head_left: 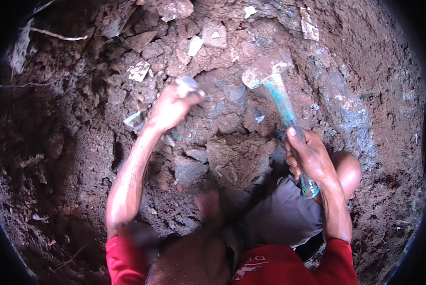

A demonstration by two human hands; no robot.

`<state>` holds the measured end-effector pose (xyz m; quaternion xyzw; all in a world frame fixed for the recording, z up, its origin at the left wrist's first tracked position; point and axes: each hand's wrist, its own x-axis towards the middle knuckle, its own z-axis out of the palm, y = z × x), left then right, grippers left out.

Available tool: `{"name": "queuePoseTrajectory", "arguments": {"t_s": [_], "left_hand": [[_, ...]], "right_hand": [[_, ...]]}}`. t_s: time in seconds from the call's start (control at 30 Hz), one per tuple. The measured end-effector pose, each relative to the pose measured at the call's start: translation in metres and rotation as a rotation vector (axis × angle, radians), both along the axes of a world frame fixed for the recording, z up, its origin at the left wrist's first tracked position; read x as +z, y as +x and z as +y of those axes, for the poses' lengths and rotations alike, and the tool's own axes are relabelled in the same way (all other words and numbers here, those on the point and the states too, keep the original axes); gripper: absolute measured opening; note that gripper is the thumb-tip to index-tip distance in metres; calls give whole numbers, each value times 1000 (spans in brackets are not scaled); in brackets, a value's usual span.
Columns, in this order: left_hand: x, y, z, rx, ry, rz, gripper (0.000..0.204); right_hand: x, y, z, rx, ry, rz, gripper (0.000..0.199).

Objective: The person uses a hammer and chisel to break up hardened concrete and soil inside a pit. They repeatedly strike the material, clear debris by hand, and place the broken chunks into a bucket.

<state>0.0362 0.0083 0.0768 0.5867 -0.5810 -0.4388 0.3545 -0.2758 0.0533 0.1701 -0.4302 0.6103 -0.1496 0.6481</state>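
Reddish-brown earth (pixel 374 95) fills the whole view, broken into clods and flat rocks (pixel 237 159), with pale shards (pixel 195 45) scattered toward the top and a thin root (pixel 56 34) crossing the upper left corner. A large cracked slab sits in the middle, between the two arms, and loose rubble lies all around it. A bent knee (pixel 348 171) in grey shorts (pixel 282 213) shows at the lower right, close under the right forearm.

The hammer (pixel 275 90) stands slanted in the right half: its dirt-caked head is up near the centre top, over the rocks, and its teal handle runs down and to the right into the right hand (pixel 310 159). That hand is closed firmly round the lower handle, thumb along the shaft.

The left hand (pixel 172 107) reaches forward to the left of the hammer head, well apart from it, fingers curled round a small pale stone (pixel 188 85) that juts above the knuckles.
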Motion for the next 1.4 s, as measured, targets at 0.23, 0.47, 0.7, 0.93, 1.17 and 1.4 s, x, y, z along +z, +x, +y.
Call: {"name": "queuePoseTrajectory", "arguments": {"t_s": [0.23, 0.47, 0.7, 0.93, 1.17, 1.4], "left_hand": [[1, 31, 23, 419, -122, 584, 36], [-31, 16, 33, 573, -171, 444, 27], [-15, 9, 33, 423, -412, 1300, 45], [-67, 10, 37, 587, -305, 709, 24], [-89, 12, 37, 569, -239, 716, 20], [-75, -7, 34, 582, -129, 536, 20]], "right_hand": [[1, 1, 10, 65, -70, 5, 44], [2, 11, 15, 59, -54, 33, 43], [-8, 9, 11, 72, -53, 79, 42], [-9, 0, 20, 192, -172, 74, 46], [55, 32, -4, 403, -654, -109, 59], [78, 82, -22, 581, -849, -124, 58]]}}
